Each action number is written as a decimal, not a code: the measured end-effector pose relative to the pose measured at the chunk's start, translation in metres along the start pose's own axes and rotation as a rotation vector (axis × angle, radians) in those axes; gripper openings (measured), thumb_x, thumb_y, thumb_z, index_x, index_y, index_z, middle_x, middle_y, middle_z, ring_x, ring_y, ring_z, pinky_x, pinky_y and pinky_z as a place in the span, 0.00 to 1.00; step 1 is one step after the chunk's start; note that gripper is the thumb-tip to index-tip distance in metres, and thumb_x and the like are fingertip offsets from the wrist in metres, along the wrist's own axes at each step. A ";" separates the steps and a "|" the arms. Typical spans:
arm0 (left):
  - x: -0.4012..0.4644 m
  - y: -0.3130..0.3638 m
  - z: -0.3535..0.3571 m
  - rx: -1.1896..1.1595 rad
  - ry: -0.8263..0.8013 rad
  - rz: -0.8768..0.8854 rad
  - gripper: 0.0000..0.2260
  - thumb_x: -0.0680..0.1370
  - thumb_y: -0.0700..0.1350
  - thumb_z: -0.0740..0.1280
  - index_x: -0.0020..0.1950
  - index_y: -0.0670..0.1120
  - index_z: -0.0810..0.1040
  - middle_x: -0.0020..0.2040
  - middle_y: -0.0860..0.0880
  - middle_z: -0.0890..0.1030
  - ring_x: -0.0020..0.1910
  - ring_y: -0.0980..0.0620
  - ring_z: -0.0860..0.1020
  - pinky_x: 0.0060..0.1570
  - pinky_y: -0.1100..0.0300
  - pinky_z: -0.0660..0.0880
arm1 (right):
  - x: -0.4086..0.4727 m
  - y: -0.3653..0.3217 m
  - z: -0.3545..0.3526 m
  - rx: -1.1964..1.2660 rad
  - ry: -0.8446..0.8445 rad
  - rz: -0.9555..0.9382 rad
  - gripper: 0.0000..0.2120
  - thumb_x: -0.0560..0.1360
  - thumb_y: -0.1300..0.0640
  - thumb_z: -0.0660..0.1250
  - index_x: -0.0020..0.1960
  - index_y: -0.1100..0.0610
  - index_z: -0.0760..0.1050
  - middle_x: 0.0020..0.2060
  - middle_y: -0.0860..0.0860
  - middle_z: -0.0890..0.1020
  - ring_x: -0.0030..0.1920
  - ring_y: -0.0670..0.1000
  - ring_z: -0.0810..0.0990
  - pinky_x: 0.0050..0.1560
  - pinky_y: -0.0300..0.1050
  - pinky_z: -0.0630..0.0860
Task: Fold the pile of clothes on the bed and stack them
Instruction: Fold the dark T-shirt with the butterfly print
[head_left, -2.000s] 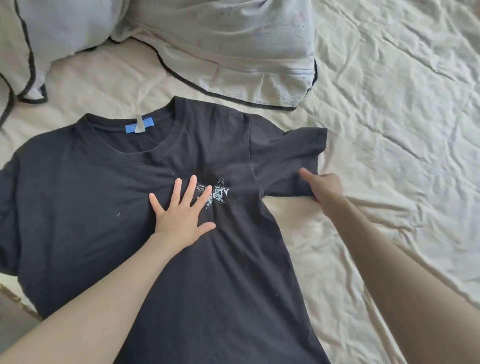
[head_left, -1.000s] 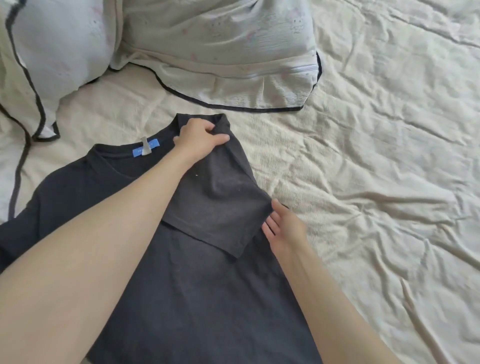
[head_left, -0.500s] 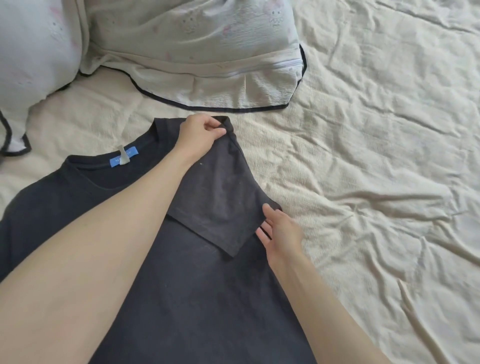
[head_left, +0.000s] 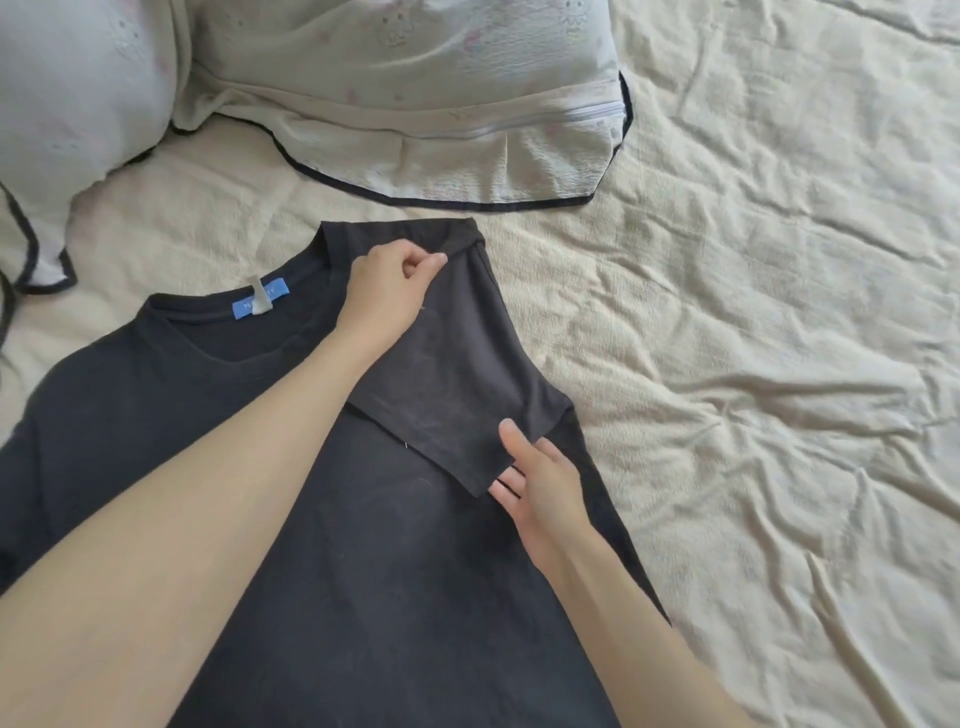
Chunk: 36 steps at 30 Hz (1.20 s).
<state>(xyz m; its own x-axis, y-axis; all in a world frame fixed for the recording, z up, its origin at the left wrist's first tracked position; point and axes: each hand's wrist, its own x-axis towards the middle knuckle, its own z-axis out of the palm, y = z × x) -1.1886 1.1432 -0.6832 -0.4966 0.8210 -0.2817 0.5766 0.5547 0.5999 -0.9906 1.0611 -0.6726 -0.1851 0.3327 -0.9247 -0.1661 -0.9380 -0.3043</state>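
Note:
A black T-shirt (head_left: 363, 571) with a blue neck label (head_left: 260, 305) lies spread on the bed. Its right sleeve (head_left: 447, 395) is folded inward over the chest. My left hand (head_left: 389, 286) pinches the shirt's shoulder edge near the collar. My right hand (head_left: 540, 483) holds the sleeve's lower hem, thumb on top of the cloth and fingers under it. No other clothes from the pile are in view.
Two pale pillows with black piping lie at the head of the bed, one at the top left (head_left: 67, 104), one at the top centre (head_left: 415, 104). Wrinkled cream bedsheet (head_left: 753, 364) stretches to the right of the shirt.
The right sleeve was folded in over the chest and both hands moved to grip its ends. In the last half second the hands have hardly moved.

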 end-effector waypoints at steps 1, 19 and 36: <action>-0.011 -0.008 -0.003 0.069 0.028 0.015 0.13 0.79 0.53 0.63 0.48 0.45 0.79 0.36 0.56 0.75 0.37 0.59 0.73 0.40 0.66 0.67 | -0.002 0.004 0.002 -0.009 -0.020 0.016 0.04 0.76 0.59 0.68 0.48 0.60 0.75 0.53 0.59 0.81 0.47 0.56 0.77 0.50 0.44 0.80; -0.141 -0.107 -0.013 0.638 0.077 0.380 0.21 0.78 0.45 0.64 0.71 0.45 0.69 0.73 0.39 0.65 0.71 0.38 0.64 0.67 0.38 0.61 | -0.025 0.052 -0.011 -1.664 0.270 -1.197 0.20 0.73 0.58 0.71 0.64 0.61 0.75 0.62 0.58 0.77 0.65 0.60 0.74 0.62 0.58 0.72; -0.305 -0.162 -0.056 -0.021 0.039 -0.018 0.12 0.80 0.37 0.61 0.60 0.44 0.79 0.60 0.49 0.79 0.62 0.51 0.75 0.63 0.61 0.69 | -0.063 0.163 0.025 -2.069 -0.005 -0.694 0.27 0.82 0.48 0.50 0.78 0.53 0.47 0.77 0.54 0.46 0.77 0.56 0.45 0.74 0.57 0.46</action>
<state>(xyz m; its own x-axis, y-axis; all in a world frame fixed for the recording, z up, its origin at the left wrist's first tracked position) -1.1675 0.7951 -0.6524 -0.5321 0.8049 -0.2629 0.5542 0.5658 0.6105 -1.0301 0.8897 -0.6577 -0.5744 0.5673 -0.5901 0.7973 0.5508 -0.2466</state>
